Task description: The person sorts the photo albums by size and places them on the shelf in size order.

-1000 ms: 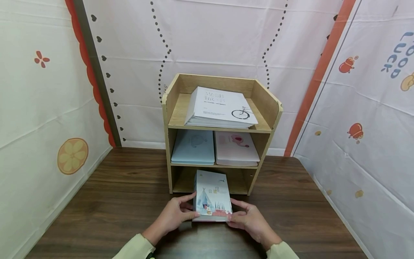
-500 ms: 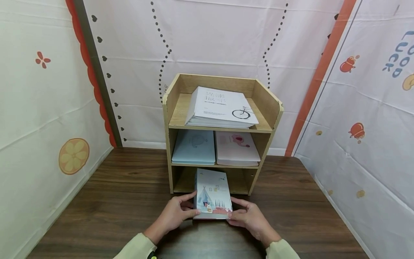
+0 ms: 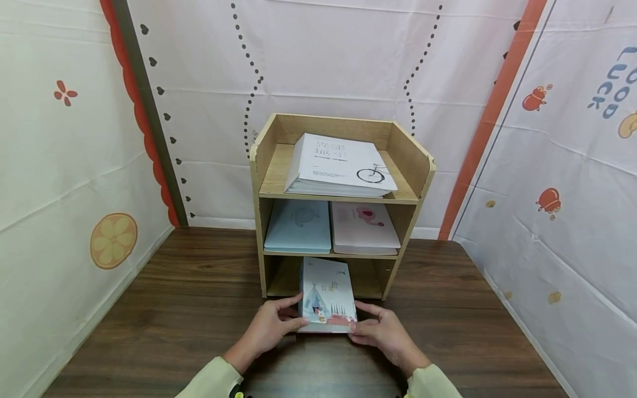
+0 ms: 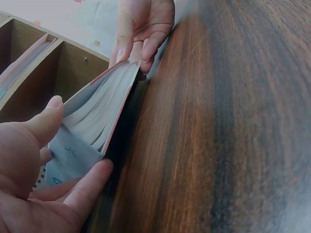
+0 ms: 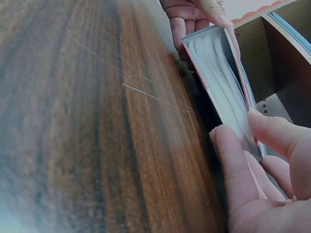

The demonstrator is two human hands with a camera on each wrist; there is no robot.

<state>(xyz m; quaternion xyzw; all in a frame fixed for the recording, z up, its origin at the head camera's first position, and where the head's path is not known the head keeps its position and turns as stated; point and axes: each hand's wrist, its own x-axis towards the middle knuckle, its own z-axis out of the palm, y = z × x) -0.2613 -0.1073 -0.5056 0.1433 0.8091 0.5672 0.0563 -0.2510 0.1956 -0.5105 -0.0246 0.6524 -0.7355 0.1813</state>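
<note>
A thick photo album [image 3: 327,293] with a tent drawn on its pale cover lies flat, its far end inside the lowest compartment of the wooden shelf [image 3: 260,243]. My left hand [image 3: 269,327] grips its near left corner, thumb on the upper side and fingers at the side and below. On the opposite corner my right hand [image 3: 387,334] holds it in the same way. The left wrist view shows the page edges [image 4: 104,104] between the covers, facing me. In the right wrist view the album [image 5: 218,73] is raised slightly off the table at its near end.
A large white book [image 3: 343,163] with a bicycle picture lies on the shelf's top. Blue folders [image 3: 298,226] and pink folders [image 3: 365,228] fill the middle level. Dark wooden table [image 3: 199,293] surrounds the shelf; printed cloth [image 3: 328,66] hangs behind and at both sides.
The album has slid a little farther forward into the lowest compartment, away from me. Both hands have kept their grip on its near corners. Shelf, folders and large white book have stayed put.
</note>
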